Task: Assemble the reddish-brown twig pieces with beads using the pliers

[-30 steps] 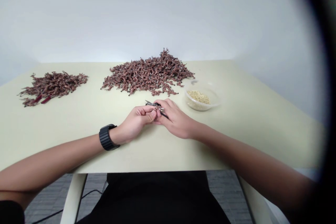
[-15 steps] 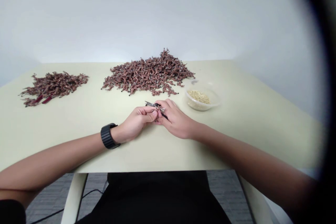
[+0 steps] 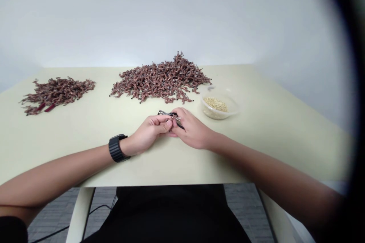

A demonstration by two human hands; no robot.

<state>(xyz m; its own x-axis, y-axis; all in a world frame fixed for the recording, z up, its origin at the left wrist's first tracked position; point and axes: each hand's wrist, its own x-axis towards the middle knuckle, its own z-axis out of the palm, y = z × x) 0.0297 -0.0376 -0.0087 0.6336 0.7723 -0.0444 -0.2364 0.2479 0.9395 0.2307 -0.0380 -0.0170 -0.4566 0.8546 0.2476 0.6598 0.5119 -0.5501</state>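
Observation:
Close above the table my two hands meet. My left hand [image 3: 146,133], a black watch on its wrist, pinches a small brown figure-like piece [image 3: 171,119], mostly hidden by the fingers. Closed round a small pair of pliers [image 3: 178,124] is my right hand [image 3: 194,128]; the metal jaws point left, over the left fingertips, and a dark handle shows under the right hand. Whether the jaws touch the brown piece I cannot tell.
Behind the hands lies a large heap of brown pieces [image 3: 162,79]. A smaller brown heap [image 3: 59,90] lies at the left, with dark red handles [image 3: 49,108] at its front. To the right, a clear plastic bowl [image 3: 232,109] holds gold-coloured bits [image 3: 216,104].
The right hand has turned very slightly, and the pliers have shifted a little between the hands. Both hands keep their grip; the heaps and bowl stay as they were.

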